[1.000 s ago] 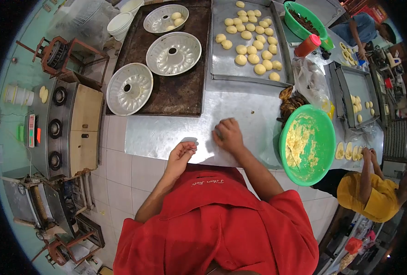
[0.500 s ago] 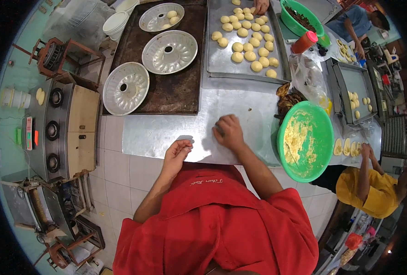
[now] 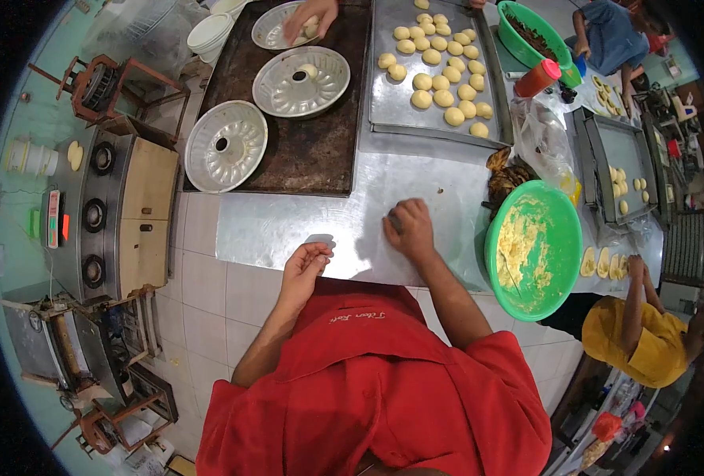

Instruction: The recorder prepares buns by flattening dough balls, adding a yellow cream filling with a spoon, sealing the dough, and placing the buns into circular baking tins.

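Observation:
My left hand (image 3: 306, 263) rests at the near edge of the metal table (image 3: 268, 226), its fingers curled in and nothing visible in them. To its right, my right hand (image 3: 412, 228) is over the tabletop with bent fingers. A dark patch shows by its thumb; whether that is an object or shadow I cannot tell. Fluted ring tins (image 3: 225, 151) stand on a dark baking tray (image 3: 304, 163) beyond my left hand. One pale dough ball (image 3: 310, 71) lies in the middle tin. Another person's hand (image 3: 320, 17) reaches into the far tin, over dough balls.
A tray (image 3: 399, 123) of dough balls (image 3: 444, 98) lies far right of centre. Right of my hand stands a green bowl (image 3: 554, 262) of yellow mixture, near brown bananas (image 3: 509, 181). A person in yellow (image 3: 637, 333) works at the right; a stove (image 3: 94, 214) is left.
The other person's hand has come over the far tin, and a dough ball now shows in the middle tin. My right hand has shifted slightly right; my left is nearly still.

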Demonstrator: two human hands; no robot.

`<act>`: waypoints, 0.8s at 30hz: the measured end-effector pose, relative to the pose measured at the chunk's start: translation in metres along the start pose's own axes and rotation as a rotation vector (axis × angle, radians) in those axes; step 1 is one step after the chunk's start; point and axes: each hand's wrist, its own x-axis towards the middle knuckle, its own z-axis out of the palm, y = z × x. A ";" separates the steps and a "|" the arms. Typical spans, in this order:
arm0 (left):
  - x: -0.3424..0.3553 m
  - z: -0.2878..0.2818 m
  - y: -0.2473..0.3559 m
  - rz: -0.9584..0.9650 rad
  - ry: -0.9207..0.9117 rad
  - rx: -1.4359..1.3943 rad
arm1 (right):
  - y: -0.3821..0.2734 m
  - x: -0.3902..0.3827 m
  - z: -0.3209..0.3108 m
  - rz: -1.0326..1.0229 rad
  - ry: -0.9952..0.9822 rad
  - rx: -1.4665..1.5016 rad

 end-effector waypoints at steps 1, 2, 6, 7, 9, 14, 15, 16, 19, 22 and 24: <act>0.000 -0.001 0.000 -0.003 -0.014 0.001 | -0.009 -0.011 -0.003 -0.001 -0.037 0.031; -0.001 -0.001 0.001 -0.001 -0.008 -0.005 | -0.013 -0.023 -0.008 -0.008 -0.043 0.032; -0.007 -0.012 0.003 0.047 0.038 0.009 | 0.010 -0.049 -0.044 0.029 -0.018 0.008; -0.008 -0.018 0.001 0.061 0.059 0.006 | 0.014 -0.050 -0.048 0.058 0.001 -0.047; -0.006 -0.027 -0.001 0.057 0.050 -0.003 | 0.026 -0.030 -0.048 0.081 0.008 -0.102; 0.004 -0.039 0.007 0.015 0.015 0.033 | 0.010 -0.005 -0.011 0.077 0.088 -0.079; 0.007 -0.041 0.009 0.012 0.003 0.033 | 0.002 -0.013 -0.010 0.101 0.052 -0.056; 0.011 -0.043 0.011 0.034 0.004 0.039 | -0.003 -0.019 -0.011 0.126 0.018 -0.033; 0.021 -0.060 0.013 0.060 0.007 0.054 | -0.016 -0.013 -0.042 0.221 -0.008 -0.003; 0.037 -0.079 0.013 0.078 -0.017 0.067 | -0.018 -0.004 -0.067 0.194 -0.239 -0.077; 0.047 -0.094 0.012 0.120 -0.022 0.104 | -0.018 -0.012 -0.064 0.196 -0.273 -0.103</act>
